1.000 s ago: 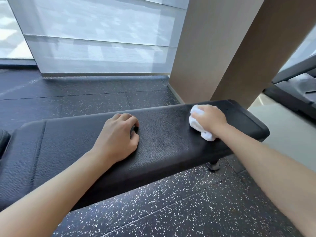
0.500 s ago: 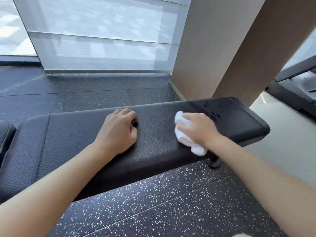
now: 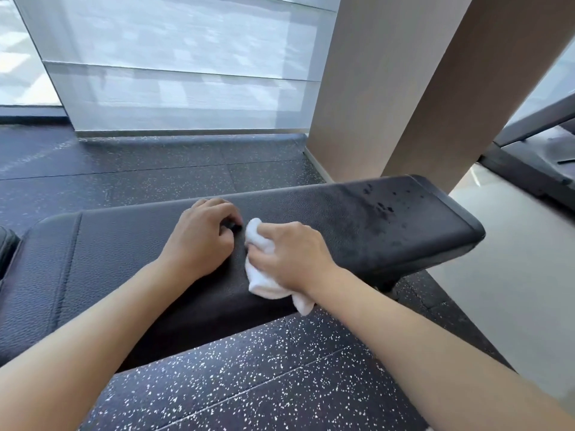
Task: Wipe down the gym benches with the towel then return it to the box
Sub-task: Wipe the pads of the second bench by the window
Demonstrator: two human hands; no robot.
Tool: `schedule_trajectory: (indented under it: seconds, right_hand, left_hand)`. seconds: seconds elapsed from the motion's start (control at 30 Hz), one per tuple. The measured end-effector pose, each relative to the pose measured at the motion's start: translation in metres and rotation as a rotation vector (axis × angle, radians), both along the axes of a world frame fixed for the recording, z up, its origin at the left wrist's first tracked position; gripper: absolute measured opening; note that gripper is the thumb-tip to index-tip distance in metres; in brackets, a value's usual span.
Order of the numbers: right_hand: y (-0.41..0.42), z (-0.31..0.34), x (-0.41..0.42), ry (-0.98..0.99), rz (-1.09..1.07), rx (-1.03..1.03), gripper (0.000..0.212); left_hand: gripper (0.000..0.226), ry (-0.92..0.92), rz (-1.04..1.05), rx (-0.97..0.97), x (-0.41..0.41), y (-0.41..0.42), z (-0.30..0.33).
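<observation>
The right hand (image 3: 291, 255) clutches the towel (image 3: 264, 275) on the bench (image 3: 404, 231), touching the curled, empty left hand (image 3: 199, 241); the unwiped stretch lies leftward.

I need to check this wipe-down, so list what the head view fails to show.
- Box: not in frame.
- Bench left end: cut off by the frame edge.
- Towel: mostly covered by the right hand.
- Left hand fingertips: curled under, with something small and dark there that is too hidden to identify.

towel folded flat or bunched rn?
Bunched. The small white cloth towel sits crumpled under the right hand, which grips it against the black padded bench, loose folds sticking out on both sides.
</observation>
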State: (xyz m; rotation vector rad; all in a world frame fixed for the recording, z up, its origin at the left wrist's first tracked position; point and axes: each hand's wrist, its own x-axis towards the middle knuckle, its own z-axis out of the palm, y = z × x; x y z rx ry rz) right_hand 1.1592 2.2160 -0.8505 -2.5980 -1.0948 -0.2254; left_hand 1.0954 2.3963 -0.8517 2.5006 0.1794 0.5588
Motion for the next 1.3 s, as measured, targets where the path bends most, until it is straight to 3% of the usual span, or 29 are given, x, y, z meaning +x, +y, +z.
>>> schedule_trajectory:
  seconds: [0.3,0.47,0.7,0.9,1.03,1.13,1.3]
  right_hand:
    - [-0.15,0.02,0.135,0.094,-0.54,0.006,0.035]
    - [-0.104,0.014,0.11,0.073,-0.454,-0.035,0.033]
    - [0.013,-0.002,0.008,-0.079,0.029,-0.007,0.034]
    - [-0.039,0.0,0.032,0.025,-0.076,0.017,0.039]
    - [-0.136,0.008,0.094,0.07,-0.36,-0.003,0.03]
    - [-0.188,0.011,0.121,0.065,-0.51,0.02,0.023]
    - [-0.166,0.002,0.106,-0.017,-0.488,0.051,0.026]
  left_hand:
    - [0.025,0.025,0.005,0.16,0.004,-0.008,0.001]
    - [0.022,0.036,0.021,0.185,0.005,-0.01,0.002]
    - [0.027,0.037,0.041,0.137,0.004,-0.012,0.004]
    - [0.019,0.07,0.04,0.195,0.001,-0.014,0.002]
    - [0.02,0.077,0.028,0.191,0.005,-0.026,0.005]
    - [0.031,0.086,-0.122,0.235,0.011,-0.053,0.004]
    - [0.028,0.04,-0.135,0.193,0.017,-0.06,-0.002]
